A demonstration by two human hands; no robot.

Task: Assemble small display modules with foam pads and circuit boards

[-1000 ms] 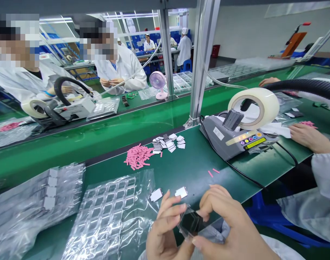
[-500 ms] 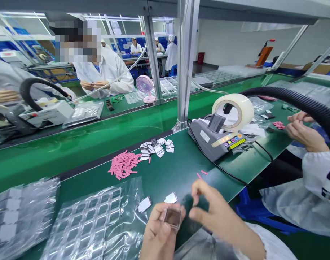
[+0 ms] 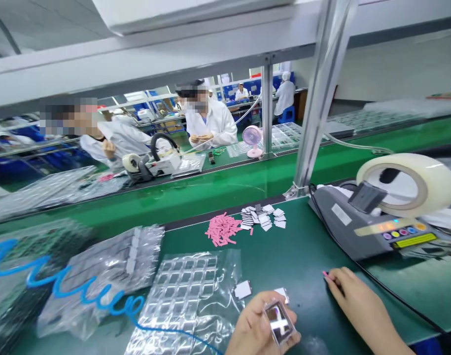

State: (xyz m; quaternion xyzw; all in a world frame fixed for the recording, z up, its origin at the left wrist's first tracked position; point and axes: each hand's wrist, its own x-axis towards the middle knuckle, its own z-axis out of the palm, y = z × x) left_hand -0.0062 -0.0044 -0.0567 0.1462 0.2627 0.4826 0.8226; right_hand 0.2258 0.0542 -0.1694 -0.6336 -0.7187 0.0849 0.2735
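Note:
My left hand [image 3: 252, 320] is closed around a small square clear-rimmed case [image 3: 279, 323] whose dark, shiny face reflects a bright light. To its right, my right hand [image 3: 362, 305] rests low over the green bench, thumb and forefinger pinched on a small pink strip [image 3: 325, 273]. Near my left hand lie two white rectangular pieces, one white piece [image 3: 243, 290] beside the plastic bag and the other white piece [image 3: 283, 293] partly hidden behind my fingers. Farther back are a heap of pink strips [image 3: 223, 230] and a pile of white pieces with dark edges [image 3: 262, 216].
A clear compartment tray [image 3: 188, 268] on plastic lies left of my hands, with bagged flat parts [image 3: 116, 256] and a coiled blue hose [image 3: 88, 296] beyond. A grey tape dispenser [image 3: 373, 229] and its black cable stand right. Co-workers in white sit across the divider.
The view has swung left. My right hand has moved away from my left hand to the bench and now pinches a pink strip. My left hand still holds the square case, now tilted differently.

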